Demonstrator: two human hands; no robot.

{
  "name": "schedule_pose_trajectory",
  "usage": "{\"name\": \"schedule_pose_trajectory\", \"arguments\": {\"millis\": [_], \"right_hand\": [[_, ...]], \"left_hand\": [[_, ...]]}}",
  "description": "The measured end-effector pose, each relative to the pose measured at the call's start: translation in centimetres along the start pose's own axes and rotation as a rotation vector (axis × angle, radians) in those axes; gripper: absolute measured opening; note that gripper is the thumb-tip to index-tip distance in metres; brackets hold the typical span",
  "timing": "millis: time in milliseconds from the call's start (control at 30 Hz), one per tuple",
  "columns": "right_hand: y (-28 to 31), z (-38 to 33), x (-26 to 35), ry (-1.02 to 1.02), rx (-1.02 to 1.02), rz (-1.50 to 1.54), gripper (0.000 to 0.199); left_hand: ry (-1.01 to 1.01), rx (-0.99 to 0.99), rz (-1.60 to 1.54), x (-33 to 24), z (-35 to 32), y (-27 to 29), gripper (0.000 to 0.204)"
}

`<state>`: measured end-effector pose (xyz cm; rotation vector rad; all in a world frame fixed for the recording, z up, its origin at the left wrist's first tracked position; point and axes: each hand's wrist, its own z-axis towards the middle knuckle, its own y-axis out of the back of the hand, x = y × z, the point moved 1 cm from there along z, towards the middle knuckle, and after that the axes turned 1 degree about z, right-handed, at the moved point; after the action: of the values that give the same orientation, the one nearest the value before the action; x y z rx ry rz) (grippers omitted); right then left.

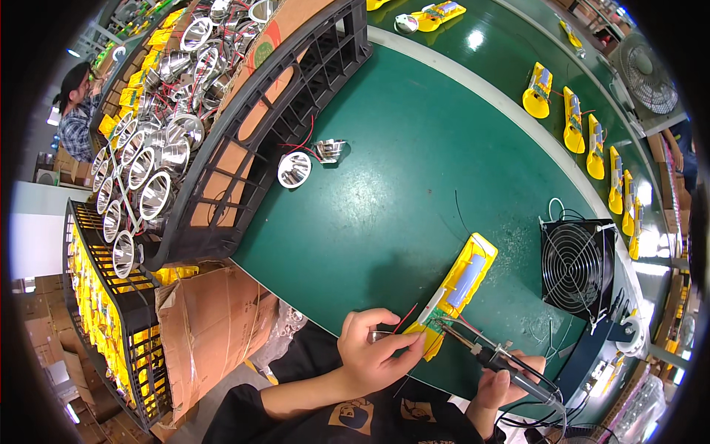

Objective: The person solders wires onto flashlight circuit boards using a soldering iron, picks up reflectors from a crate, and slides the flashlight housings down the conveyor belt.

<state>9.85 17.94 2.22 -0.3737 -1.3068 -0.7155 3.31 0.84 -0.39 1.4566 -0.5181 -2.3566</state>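
A yellow plastic housing (484, 248) lies slanted on the green bench in front of me. It carries a blue cylindrical battery (466, 281) and a small green circuit board (438, 323). My left hand (377, 348) is pinched at the housing's lower left edge, with thin red and black wires coming from between the fingers; the fingertips hide their ends. In my right hand (510, 381) is a soldering iron (499, 361), its tip at the circuit board. Two silver reflector cups (294, 170) with red wires lie farther off to the left.
A black crate (200, 222) heaped with reflector cups (174, 155) stands at the left, above a cardboard box (211, 333). A black fan (568, 259) stands right. Beyond the bench's pale rim, several yellow housings (573, 122) line a green belt (503, 59). A person (76, 118) is far left.
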Motion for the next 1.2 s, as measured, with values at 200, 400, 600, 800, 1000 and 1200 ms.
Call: {"name": "schedule_pose_trajectory", "arguments": {"millis": [200, 400, 600, 800, 1000, 1200], "right_hand": [[0.2, -0.1, 0.0, 0.023, -0.022, -0.026, 0.045], [0.1, -0.4, 0.1, 0.018, -0.072, 0.020, 0.042], [0.5, -0.6, -0.2, -0.055, -0.019, 0.001, 0.044], [0.9, -0.3, 0.1, 0.075, -0.141, -0.085, 0.045], [2.0, -0.2, 0.1, 0.149, -0.157, -0.006, 0.039], [3.0, -0.7, -0.2, 0.142, -0.181, 0.104, 0.035]], "left_hand": [[-0.001, -0.002, 0.001, 0.0, -0.1, 0.0, 0.017], [-0.005, -0.001, -0.001, 0.0, -0.1, 0.0, 0.018], [0.012, -0.018, 0.003, 0.1, -0.1, -0.1, 0.017], [0.029, 0.038, 0.007, -0.1, 0.0, 0.3, 0.019], [0.054, 0.085, -0.116, -0.5, 0.7, 1.5, 0.028], [0.089, 0.224, -0.008, -1.0, 1.9, 2.2, 0.027]]}}
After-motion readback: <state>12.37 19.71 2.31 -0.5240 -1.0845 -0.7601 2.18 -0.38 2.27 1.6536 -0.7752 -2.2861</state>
